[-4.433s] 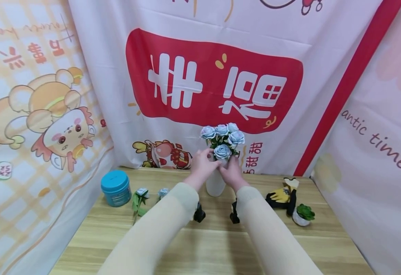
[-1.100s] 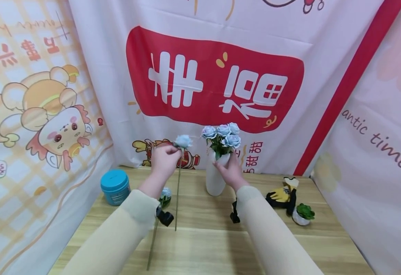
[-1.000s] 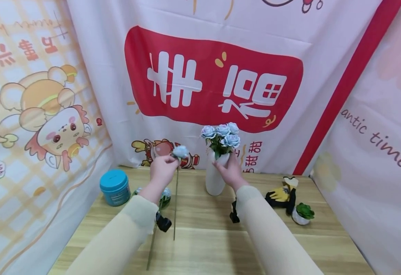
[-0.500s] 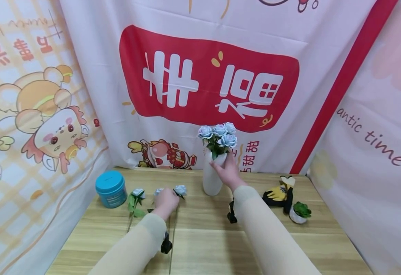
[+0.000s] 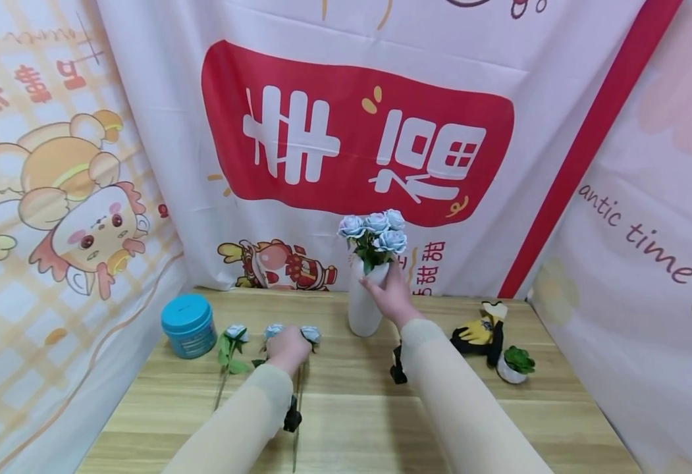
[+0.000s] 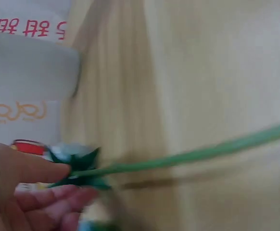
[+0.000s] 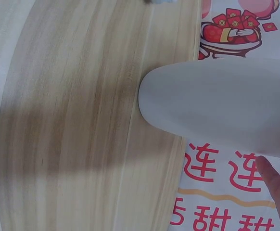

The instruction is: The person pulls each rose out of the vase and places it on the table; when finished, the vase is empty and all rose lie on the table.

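Observation:
A tall white vase (image 5: 365, 306) stands upright at the back of the table, with several pale blue roses (image 5: 375, 232) in its mouth. My right hand (image 5: 394, 296) grips the vase near its top; in the right wrist view only a few of its fingers (image 7: 274, 185) show beside the white wall. Low over the table to the left, my left hand (image 5: 288, 349) pinches a single blue rose (image 5: 311, 334) just under its bloom. The left wrist view shows its green stem (image 6: 202, 153) running out over the wood. Another rose (image 5: 273, 330) lies right beside that hand, partly hidden by it.
A further rose (image 5: 236, 334) lies left of the hand, near a blue lidded tub (image 5: 188, 326). At the right are a yellow and black object (image 5: 479, 334) and a small potted succulent (image 5: 515, 364). A printed cloth (image 5: 298, 217) hangs behind the table.
Both hands were at the vase. My left hand has drawn one rose out, carried it left and lowered it to the table beside the others. My right hand has stayed on the vase.

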A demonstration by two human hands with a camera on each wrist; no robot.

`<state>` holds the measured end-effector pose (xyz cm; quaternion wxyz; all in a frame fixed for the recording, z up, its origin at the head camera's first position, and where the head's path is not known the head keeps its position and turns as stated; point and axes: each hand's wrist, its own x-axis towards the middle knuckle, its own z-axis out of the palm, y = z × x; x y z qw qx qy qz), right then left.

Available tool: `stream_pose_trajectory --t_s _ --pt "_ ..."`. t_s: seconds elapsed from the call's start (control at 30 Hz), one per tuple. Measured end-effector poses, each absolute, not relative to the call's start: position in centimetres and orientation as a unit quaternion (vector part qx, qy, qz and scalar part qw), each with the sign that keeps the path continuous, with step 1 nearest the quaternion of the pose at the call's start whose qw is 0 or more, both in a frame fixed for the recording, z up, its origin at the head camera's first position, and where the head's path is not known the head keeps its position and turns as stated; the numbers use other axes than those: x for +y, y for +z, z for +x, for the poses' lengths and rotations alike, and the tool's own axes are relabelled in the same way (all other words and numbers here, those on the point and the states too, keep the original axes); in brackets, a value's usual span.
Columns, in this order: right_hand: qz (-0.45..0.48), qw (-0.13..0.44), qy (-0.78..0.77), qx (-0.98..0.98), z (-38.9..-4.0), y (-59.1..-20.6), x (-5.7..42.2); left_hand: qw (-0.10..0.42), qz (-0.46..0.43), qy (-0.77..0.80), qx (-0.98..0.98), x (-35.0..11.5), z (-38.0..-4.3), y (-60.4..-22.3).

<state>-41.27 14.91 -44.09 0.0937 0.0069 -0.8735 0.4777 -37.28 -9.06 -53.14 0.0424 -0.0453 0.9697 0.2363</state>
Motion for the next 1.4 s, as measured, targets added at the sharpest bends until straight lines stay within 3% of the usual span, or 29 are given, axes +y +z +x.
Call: stream_pose_trajectory --t_s 0.13,0.27,0.47,0.87,1.03,1.17,1.4 --pt "0.008 0.098 0.479 -0.872 -41.4 -44.0 14.6 0.004 -0.023 0.208 0.978 -8.7 -38.5 -50.1" --pt "0.013 0.100 0.474 -0.875 -41.6 -44.0 14.4 -0.051 0.014 0.322 0.945 -6.6 -39.8 -45.6" --pt "0.032 0.111 0.459 -0.881 -41.6 -44.3 14.3 -0.025 0.047 0.528 0.848 -2.3 -40.6 -41.5" --pt "0.059 0.118 0.450 -0.883 -41.1 -44.3 13.8 -0.028 0.056 0.505 0.861 -0.1 -41.3 -40.5" --pt "0.106 0.071 0.505 -0.853 -40.5 -43.6 15.8 0.001 0.051 0.486 0.873 0.4 -41.5 -40.1" --pt "0.074 0.034 0.609 -0.789 -40.1 -42.2 17.9 -0.002 0.057 0.486 0.872 1.0 -41.6 -39.9" --pt "0.021 0.092 0.599 -0.795 -40.4 -40.0 17.6 -0.005 0.041 0.481 0.876 1.3 -41.6 -39.6"
